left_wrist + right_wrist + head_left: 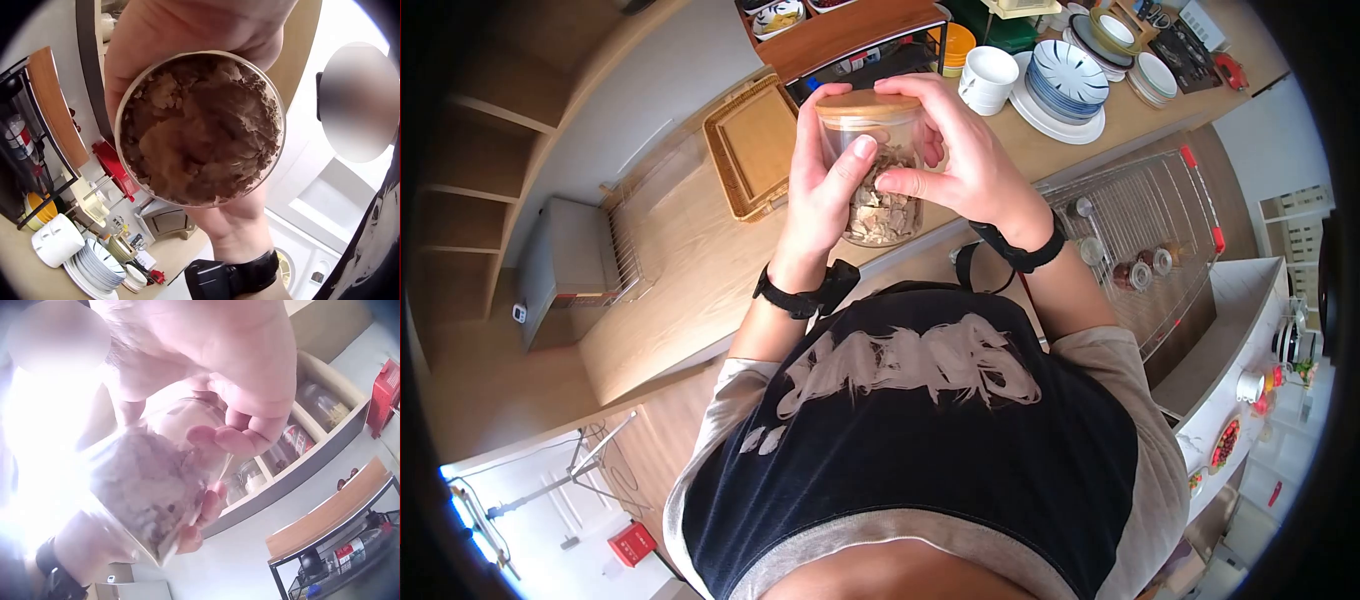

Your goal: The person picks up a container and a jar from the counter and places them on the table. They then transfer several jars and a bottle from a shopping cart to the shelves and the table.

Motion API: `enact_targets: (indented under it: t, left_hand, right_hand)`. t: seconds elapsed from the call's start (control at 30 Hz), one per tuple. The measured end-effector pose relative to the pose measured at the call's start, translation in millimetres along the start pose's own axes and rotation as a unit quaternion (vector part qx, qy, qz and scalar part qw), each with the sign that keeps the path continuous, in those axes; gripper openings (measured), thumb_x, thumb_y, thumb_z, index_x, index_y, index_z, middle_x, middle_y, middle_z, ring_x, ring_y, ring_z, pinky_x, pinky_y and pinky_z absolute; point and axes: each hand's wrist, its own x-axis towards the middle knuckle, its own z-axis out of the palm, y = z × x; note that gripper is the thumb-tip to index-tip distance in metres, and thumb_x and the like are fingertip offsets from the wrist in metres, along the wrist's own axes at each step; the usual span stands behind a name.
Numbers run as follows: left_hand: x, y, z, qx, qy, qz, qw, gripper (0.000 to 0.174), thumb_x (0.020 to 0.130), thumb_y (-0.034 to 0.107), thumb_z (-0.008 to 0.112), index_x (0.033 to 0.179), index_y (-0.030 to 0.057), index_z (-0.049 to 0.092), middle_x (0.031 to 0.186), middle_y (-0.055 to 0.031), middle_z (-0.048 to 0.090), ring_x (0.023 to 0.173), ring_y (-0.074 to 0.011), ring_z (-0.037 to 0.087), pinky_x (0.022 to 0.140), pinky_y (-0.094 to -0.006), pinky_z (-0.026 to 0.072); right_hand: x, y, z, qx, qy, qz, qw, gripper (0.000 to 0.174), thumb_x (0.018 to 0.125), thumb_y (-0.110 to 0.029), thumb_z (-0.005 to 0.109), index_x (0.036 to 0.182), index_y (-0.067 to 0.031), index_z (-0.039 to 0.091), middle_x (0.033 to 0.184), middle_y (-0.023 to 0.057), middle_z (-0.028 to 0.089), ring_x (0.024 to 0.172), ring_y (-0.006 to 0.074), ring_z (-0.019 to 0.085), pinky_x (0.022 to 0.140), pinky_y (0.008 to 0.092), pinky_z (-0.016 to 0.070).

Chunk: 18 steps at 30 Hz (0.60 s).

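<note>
Both hands hold up a clear glass jar (884, 215) with a round wooden lid (868, 102), above the front of the wooden counter. Pale brown dried flakes fill its lower part. On the jar's left side, my left hand (822, 190) grips with the thumb across the front and fingertips up at the lid. My right hand (970, 165) grips the opposite side, its thumb on the glass and its fingers curled at the lid's edge. From below, the left wrist view shows the jar's round base (200, 134), flakes pressed against it. Some fingers are hidden behind the jar.
A woven tray (750, 150) lies left on the counter. Behind the jar stands a rack with a wooden top (855, 35). White cups (987, 78) and stacked plates (1065, 82) stand to the right. Nearer, a wire basket cart (1125, 215) holds several small jars.
</note>
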Motion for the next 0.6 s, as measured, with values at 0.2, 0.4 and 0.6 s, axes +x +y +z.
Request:
enact_targets:
  t: [0.2, 0.4, 0.6]
  left_hand:
    - [0, 5, -2, -0.032, 0.017, -0.017, 0.999, 0.064, 0.1, 0.034, 0.059, 0.149, 0.0045, 0.033, 0.118, -0.0142, 0.063, 0.11, -0.0208, 0.062, 0.098, -0.035, 0.049]
    - [-8, 11, -31, -0.131, 0.031, -0.021, 0.991, 0.07, 0.101, 0.046, 0.052, 0.153, 0.0054, 0.029, 0.112, -0.019, 0.068, 0.11, -0.0255, 0.066, 0.097, -0.04, 0.0533]
    - [3, 79, -92, 0.071, 0.125, 0.126, 0.982, 0.079, 0.089, 0.035, 0.076, 0.15, 0.0061, 0.035, 0.139, -0.0176, 0.053, 0.123, -0.0305, 0.06, 0.108, -0.0437, 0.046]
  right_hand:
    - [6, 4, 7, 0.036, -0.001, -0.003, 0.999, 0.083, 0.086, -0.022, 0.08, 0.153, -0.0066, 0.033, 0.146, 0.0085, 0.048, 0.075, 0.0079, 0.05, 0.067, 0.0231, 0.0447]
    - [6, -2, 16, 0.102, -0.045, 0.021, 0.994, 0.084, 0.089, -0.018, 0.076, 0.157, -0.0071, 0.027, 0.15, 0.0098, 0.044, 0.074, 0.0091, 0.053, 0.066, 0.023, 0.0469]
    - [-10, -7, 0, -0.02, -0.028, 0.055, 0.998, 0.069, 0.086, -0.003, 0.075, 0.148, -0.0056, 0.045, 0.141, 0.012, 0.051, 0.07, 0.009, 0.055, 0.067, 0.0247, 0.0501]
